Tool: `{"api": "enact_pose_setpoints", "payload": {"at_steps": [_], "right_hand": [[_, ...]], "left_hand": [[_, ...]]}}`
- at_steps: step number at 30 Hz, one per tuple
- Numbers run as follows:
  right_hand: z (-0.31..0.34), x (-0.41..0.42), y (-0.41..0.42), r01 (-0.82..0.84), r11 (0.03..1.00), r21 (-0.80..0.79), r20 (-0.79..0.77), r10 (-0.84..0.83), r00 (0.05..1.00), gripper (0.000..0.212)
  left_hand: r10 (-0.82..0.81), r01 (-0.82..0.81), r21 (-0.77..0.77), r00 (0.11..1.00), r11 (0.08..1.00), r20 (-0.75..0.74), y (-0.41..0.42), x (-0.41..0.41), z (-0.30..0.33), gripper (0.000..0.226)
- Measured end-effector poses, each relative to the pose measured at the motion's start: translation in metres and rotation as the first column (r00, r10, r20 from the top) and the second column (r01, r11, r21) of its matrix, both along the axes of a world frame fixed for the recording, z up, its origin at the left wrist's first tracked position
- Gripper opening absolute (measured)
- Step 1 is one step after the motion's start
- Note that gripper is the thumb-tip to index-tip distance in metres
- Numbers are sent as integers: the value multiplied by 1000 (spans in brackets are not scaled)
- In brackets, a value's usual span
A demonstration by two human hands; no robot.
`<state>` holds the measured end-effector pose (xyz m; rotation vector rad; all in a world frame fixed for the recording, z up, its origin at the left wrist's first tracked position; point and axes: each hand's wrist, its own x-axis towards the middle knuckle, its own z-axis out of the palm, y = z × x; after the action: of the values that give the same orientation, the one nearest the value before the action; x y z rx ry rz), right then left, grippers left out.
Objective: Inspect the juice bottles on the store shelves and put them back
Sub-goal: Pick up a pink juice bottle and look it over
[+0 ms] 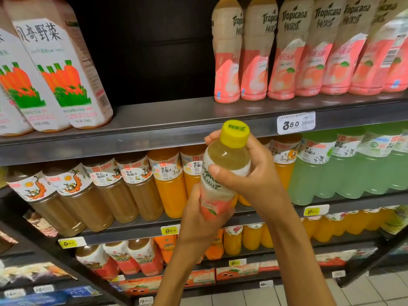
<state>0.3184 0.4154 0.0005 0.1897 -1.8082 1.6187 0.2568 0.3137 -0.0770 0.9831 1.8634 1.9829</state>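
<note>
Head view: both hands, left & right, grip smooth plastic bottle w/ ribbed yellow cap.

You hold one bottle before the shelves.
Cartons stand upper left, a bottle row upper right.

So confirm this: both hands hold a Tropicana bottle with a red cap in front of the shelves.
Not quite: the cap is yellow, not red, as the head view shows. The left hand and the right hand do both hold the Tropicana bottle in front of the shelves.
</note>
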Motion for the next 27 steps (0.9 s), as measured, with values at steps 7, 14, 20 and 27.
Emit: {"api": "enact_pose_setpoints", "payload": {"at_steps": [7,14,20,27], "right_hand": [[-17,13,3,-111,985,-129,-45,106,993,36],[-12,14,5,-104,972,-210,-102,84,991,37],[-10,10,16,-183,922,-343,-97,158,983,48],[-17,6,17,-83,867,-492,-65,58,996,35]], "left_hand": [[138,-140,0,975,990,-177,-5,-9,-1,70],[40,-41,-3,992,999,-116,-14,-8,1,68],[-200,193,73,973,979,112,-18,0,1,67],[-229,232,-12,965,973,126,-16,-3,0,54]]}}
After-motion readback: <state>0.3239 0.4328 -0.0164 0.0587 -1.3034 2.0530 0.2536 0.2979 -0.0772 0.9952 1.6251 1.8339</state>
